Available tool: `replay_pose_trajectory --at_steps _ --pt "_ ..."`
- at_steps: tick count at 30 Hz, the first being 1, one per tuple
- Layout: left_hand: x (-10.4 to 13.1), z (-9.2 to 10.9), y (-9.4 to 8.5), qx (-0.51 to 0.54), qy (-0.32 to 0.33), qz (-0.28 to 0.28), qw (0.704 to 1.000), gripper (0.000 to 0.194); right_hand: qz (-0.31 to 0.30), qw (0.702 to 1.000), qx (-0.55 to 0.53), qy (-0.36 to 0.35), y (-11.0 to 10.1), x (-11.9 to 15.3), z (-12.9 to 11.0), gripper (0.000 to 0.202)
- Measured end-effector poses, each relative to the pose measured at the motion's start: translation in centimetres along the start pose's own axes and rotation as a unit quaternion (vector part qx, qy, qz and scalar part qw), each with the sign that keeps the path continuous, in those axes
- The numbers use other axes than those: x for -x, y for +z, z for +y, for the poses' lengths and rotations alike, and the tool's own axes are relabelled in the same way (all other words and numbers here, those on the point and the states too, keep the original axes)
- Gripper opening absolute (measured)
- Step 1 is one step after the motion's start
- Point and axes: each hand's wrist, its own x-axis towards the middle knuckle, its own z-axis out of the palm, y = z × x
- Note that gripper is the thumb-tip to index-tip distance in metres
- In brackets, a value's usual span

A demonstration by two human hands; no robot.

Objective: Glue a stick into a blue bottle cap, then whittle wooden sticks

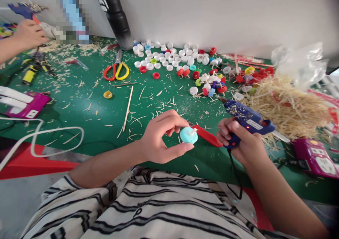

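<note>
Two hands at work over the green table (92, 126): L hand (161, 136) pinches a turquoise cap (187, 137) w/ a short peg (194, 131) sticking up out of it. Cap sits btwn thumb tip & index finger, thumb along its near edge, index round the far side, all held up off the tabletop; other L fingers curl behind, can't tell if they touch it. R hand (245, 141) is wrapped round the grip of a blue glue gun (243, 115), nozzle pointing fwd & left, near the mixed caps & well apart from the turquoise one. Red handle (210, 138) lies btwn the hands, its R end just by the R fingers. Further fwd: loose white caps (170, 68), scissors (114, 71) w/ orange & yellow loops, plus a thin pale stick (128, 108). Straw heap (291, 108) is beyond the gun, R side. Co-worker's hand (31, 32) far L, by a blue-and-orange tool (22, 11), grip unclear.
</note>
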Motion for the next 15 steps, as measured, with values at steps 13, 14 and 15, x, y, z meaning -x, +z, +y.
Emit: replay_pose_trajectory --at_steps 13,14,15 --pt "0.1 -0.15 0.08 0.014 -0.014 -0.017 1.0 0.028 -0.039 0.999 0.011 -0.007 -0.76 0.3 0.52 0.012" --pt "0.09 -0.17 0.07 0.014 -0.015 -0.02 1.0 0.028 -0.041 0.999 0.011 -0.006 -0.73 0.34 0.5 0.013" --pt "0.09 -0.19 0.05 0.015 -0.017 -0.022 1.0 0.028 -0.042 0.999 0.011 -0.007 -0.71 0.38 0.49 0.013"
